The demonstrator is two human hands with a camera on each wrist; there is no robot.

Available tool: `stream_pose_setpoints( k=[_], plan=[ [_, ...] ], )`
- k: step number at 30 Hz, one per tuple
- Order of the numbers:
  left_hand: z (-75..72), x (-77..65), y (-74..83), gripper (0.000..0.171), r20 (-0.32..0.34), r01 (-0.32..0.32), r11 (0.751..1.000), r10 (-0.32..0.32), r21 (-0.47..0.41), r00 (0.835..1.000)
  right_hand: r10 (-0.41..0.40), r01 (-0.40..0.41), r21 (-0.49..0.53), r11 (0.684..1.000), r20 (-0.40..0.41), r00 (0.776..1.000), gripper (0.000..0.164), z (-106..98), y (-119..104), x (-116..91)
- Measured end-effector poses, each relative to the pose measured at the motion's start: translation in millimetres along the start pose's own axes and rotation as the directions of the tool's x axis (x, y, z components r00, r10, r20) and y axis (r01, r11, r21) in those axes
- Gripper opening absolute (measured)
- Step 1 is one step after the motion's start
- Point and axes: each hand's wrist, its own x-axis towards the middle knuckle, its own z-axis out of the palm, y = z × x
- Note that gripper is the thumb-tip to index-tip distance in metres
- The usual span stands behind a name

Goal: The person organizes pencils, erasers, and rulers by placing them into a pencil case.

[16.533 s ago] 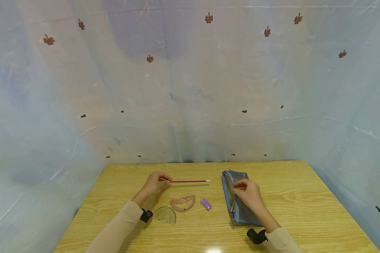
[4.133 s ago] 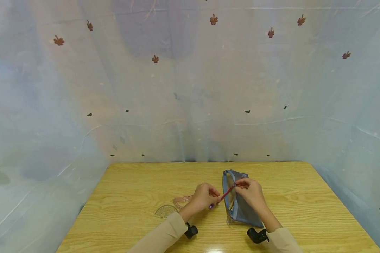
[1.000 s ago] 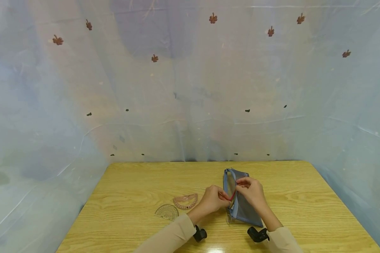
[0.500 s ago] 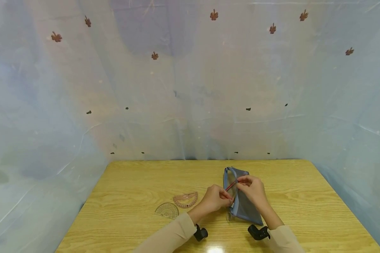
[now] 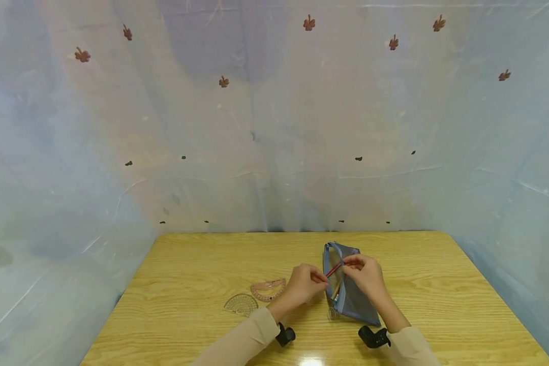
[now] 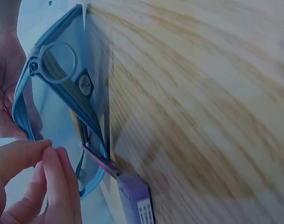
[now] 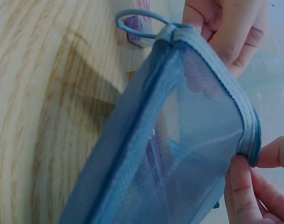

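My right hand (image 5: 365, 274) pinches the rim of a blue mesh zip pencil case (image 5: 359, 305), holding its mouth spread; the right wrist view shows thumb and fingers on the zipper edge. A red pencil (image 5: 333, 270) slants across the opening, partly inside, its near end poking past the edge in the left wrist view. Beside that edge is my left hand (image 5: 302, 284), thumb and fingertips close together, with nothing visible between them. A yellowish pencil (image 5: 336, 291) lies inside the case. On the table by its mouth lies a purple eraser (image 6: 134, 196), hidden in the head view.
Left of my left hand lie a pinkish protractor (image 5: 268, 290) and a clear protractor (image 5: 241, 305), both flat on the wooden table (image 5: 187, 269). A ring pull (image 6: 59, 62) hangs from the case's zipper. A hanging sheet closes off the far side.
The red pencil, earlier flat on the table, went into the case's mouth with my left hand. That hand has since drawn back slightly left from it. My right hand keeps its hold on the rim.
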Motion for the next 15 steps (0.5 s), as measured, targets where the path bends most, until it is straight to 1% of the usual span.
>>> stream_pose_setpoints(
  k=[5,10,15],
  plan=[
    [-1.9,0.8,-1.1,0.008,-0.022,0.001,1.000,-0.001,-0.009,1.000,0.006,-0.006,0.000,1.000,-0.004,1.000,0.016,-0.4,-0.5,0.2],
    [-2.4,-0.1,-2.8,0.010,-0.014,0.003,1.000,-0.003,-0.019,1.000,0.014,-0.014,-0.002,1.000,-0.006,1.000,0.016,-1.3,-0.7,-0.2],
    [-1.7,-0.4,-3.1,0.010,-0.017,-0.008,1.000,0.008,0.006,1.000,0.017,-0.017,0.008,1.000,-0.009,1.000,0.017,-2.0,-1.0,0.5]
  ],
)
